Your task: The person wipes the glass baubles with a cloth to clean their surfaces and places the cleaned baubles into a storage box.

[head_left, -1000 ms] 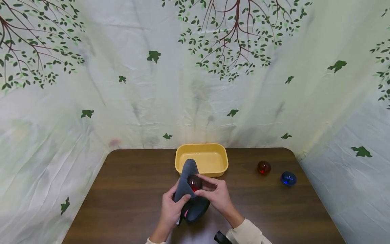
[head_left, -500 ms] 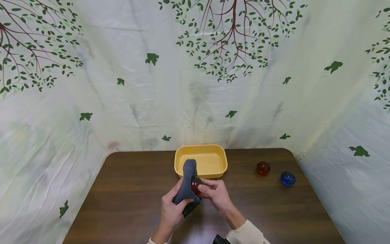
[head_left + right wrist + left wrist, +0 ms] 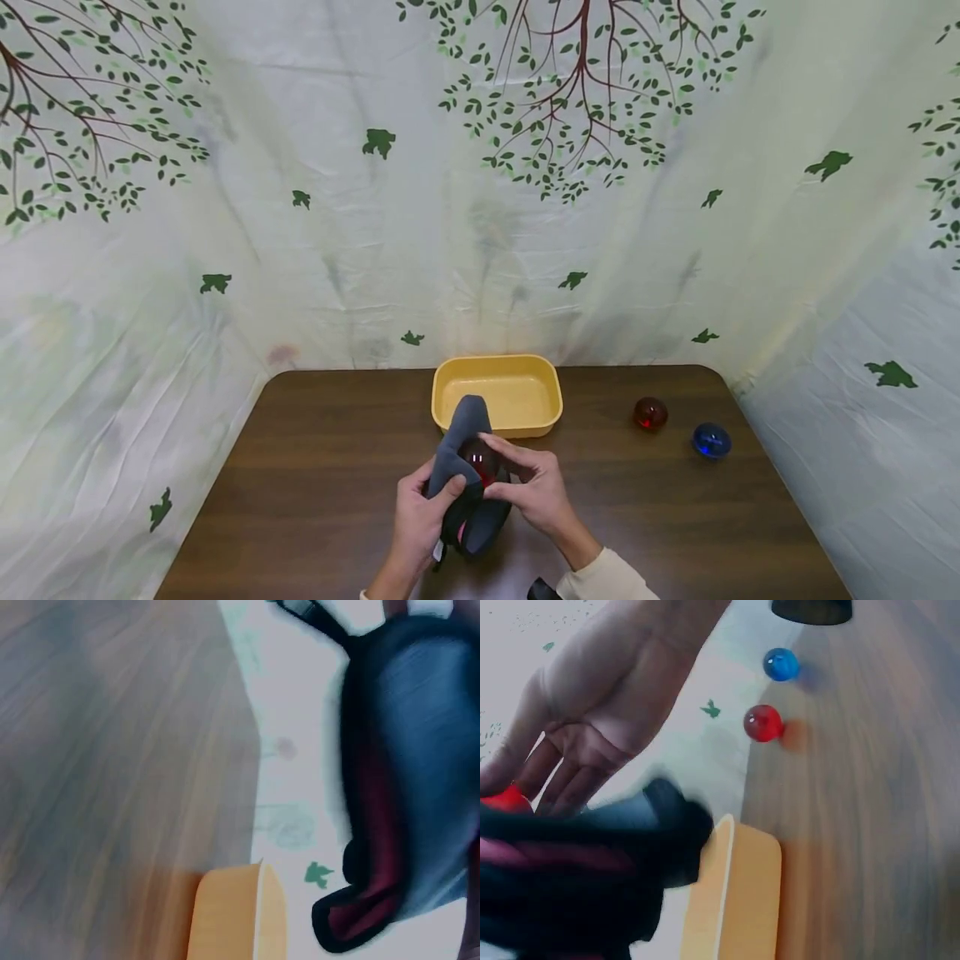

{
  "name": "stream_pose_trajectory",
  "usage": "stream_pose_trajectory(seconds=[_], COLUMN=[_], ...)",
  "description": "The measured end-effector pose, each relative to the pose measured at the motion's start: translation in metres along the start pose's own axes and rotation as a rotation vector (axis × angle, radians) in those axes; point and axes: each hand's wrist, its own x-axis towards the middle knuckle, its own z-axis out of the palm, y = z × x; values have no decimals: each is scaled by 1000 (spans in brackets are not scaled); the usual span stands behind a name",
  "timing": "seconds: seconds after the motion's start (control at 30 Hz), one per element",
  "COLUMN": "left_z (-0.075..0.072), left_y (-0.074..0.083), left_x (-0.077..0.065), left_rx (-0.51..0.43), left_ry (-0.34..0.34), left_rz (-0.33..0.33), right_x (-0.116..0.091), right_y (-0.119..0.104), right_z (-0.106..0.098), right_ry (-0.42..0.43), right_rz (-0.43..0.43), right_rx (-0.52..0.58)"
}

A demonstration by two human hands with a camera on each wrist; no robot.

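Above the table's front half, my left hand (image 3: 420,508) grips a soft grey-blue fabric piece (image 3: 452,462) with black edging and pink inside. My right hand (image 3: 542,492) pinches a clear red ball (image 3: 478,458) between thumb and fingers, against the fold of that fabric. A small white tag hangs from its lower end. In the left wrist view the fabric piece (image 3: 570,877) is blurred and covers most of the red ball (image 3: 508,801), with the right palm (image 3: 622,697) beyond. The fabric piece (image 3: 420,772) fills the right side of the right wrist view, a dark strap at its top.
A yellow plastic tub (image 3: 521,408) stands at the back middle of the brown wooden table (image 3: 322,483), just beyond the fabric. At the back right lie another red ball (image 3: 650,413) and a blue ball (image 3: 711,440). A leaf-printed curtain (image 3: 480,208) hangs behind the table.
The fabric piece turned so its dark lower part was mostly hidden, then turned back, showing its pink inside again. The ball stays at the fold while the right thumb and fingers shift on it.
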Motion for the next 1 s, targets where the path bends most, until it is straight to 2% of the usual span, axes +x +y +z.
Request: stream_pose_trajectory(seconds=[0.1,0.23,0.3,0.33,0.4,0.47,0.57,0.63,0.7,0.8,0.9,1.0], left_z=[-1,-2,-2,-1,2,6,10,11,11,10,9,9], left_y=[-3,-8,-10,-11,-12,-11,-8,-4,1,5,5,4], left_x=[2,4,4,3,2,1,-1,-1,0,2,2,1], left_rx=[86,289,372,391,390,334,222,154,95,3,-64,-79], left_ry=[-37,-82,-90,-89,-63,-18,49,63,62,58,37,-3], left_rz=[172,451,545,563,522,402,202,110,53,-26,-102,-129], right_x=[0,3,6,7,10,13,13,11,9,9,10,10], right_y=[-4,-8,-10,-10,-13,-14,-16,-16,-16,-14,-12,-10], right_z=[-1,-5,-7,-8,-8,-8,-7,-9,-12,-16,-18,-19], right_ry=[30,20,23,30,35,33,-7,-56,-121,-165,-148,-123], right_rz=[149,399,524,577,630,630,550,490,428,303,140,18], right_rx=[66,191,227,231,193,136,62,62,93,56,-41,-96])
